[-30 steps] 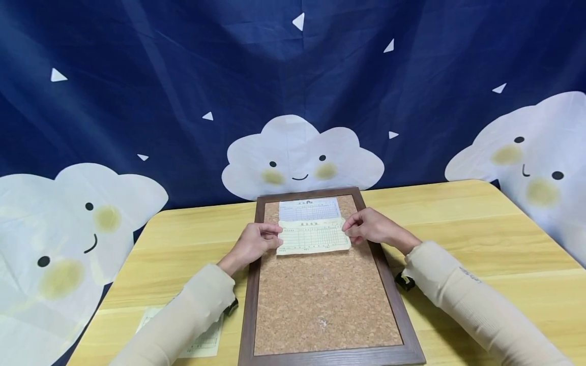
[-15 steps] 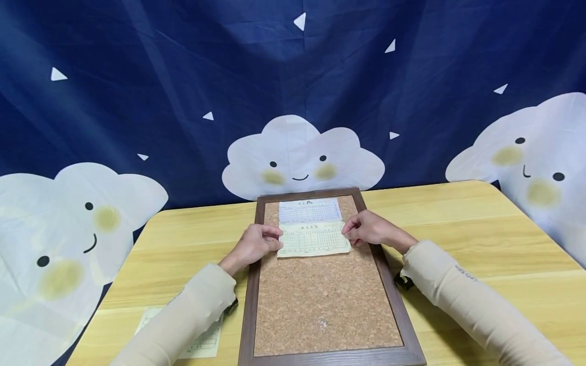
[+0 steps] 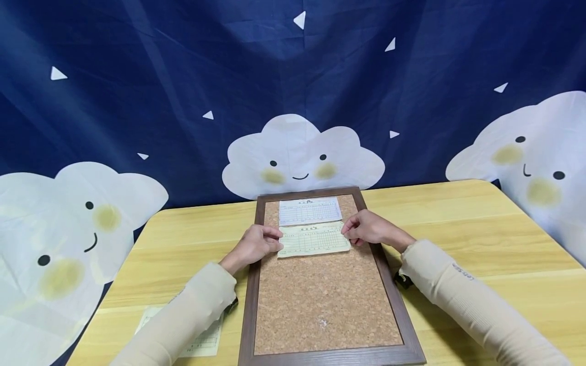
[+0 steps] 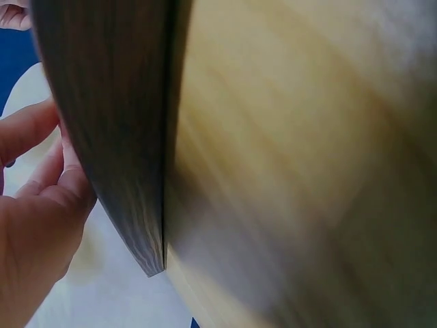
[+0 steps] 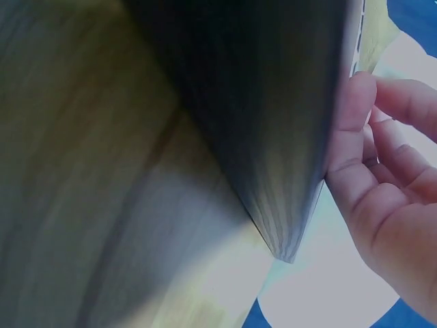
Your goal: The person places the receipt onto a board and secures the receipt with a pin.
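Observation:
A pale yellow printed form slip (image 3: 314, 240) lies across the upper part of a cork board (image 3: 325, 300) in a dark wood frame. My left hand (image 3: 254, 245) pinches the slip's left edge, and my right hand (image 3: 370, 226) pinches its right edge near the upper corner. Just above it on the cork is a white-blue form slip (image 3: 310, 211). The right wrist view shows my right thumb and fingers (image 5: 382, 157) close together beside the frame's side. In the left wrist view my left fingers (image 4: 51, 164) are partly hidden behind the frame's edge.
Another pale form slip (image 3: 206, 341) lies on the wooden table (image 3: 513, 239) at lower left, partly under the left sleeve (image 3: 183, 315). Behind the table hangs a dark blue curtain (image 3: 192, 61) with smiling clouds. The board's far end stands close to it.
Both hands have drawn the yellow slip slightly down the board. Its top edge now sits lower, uncovering more of the white-blue slip above.

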The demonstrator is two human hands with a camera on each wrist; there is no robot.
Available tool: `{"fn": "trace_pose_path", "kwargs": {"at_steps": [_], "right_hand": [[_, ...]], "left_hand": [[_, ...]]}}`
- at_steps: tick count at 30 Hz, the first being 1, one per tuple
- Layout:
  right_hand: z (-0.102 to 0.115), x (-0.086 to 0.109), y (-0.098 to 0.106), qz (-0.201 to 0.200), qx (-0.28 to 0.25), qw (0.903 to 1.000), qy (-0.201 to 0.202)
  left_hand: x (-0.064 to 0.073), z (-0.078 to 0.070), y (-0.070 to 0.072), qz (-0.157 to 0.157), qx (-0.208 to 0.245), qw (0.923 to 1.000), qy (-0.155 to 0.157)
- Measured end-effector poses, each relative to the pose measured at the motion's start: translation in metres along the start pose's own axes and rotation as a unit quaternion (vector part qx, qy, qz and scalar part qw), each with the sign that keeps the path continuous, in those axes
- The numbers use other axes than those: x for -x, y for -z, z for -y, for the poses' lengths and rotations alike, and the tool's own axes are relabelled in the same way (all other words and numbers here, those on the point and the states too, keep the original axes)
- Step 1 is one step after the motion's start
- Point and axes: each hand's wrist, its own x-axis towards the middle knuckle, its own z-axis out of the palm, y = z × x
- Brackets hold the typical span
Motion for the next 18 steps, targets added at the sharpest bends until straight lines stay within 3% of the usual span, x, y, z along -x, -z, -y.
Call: {"fn": "trace_pose_path", "kwargs": {"at_steps": [11,18], "right_hand": [[-0.0014,0.0004,-0.0012,-0.002,0.000,0.9998,0.022],[-0.0014,-0.0002,-0.0013,-0.004,0.008,0.9999,0.013]], "left_hand": [[0.0016,-0.0048,-0.0010,-0.009,-0.041,0.9991,0.003],[0.0015,-0.0061,-0.0015,-0.011,-0.073,0.9973,-0.002]]}}
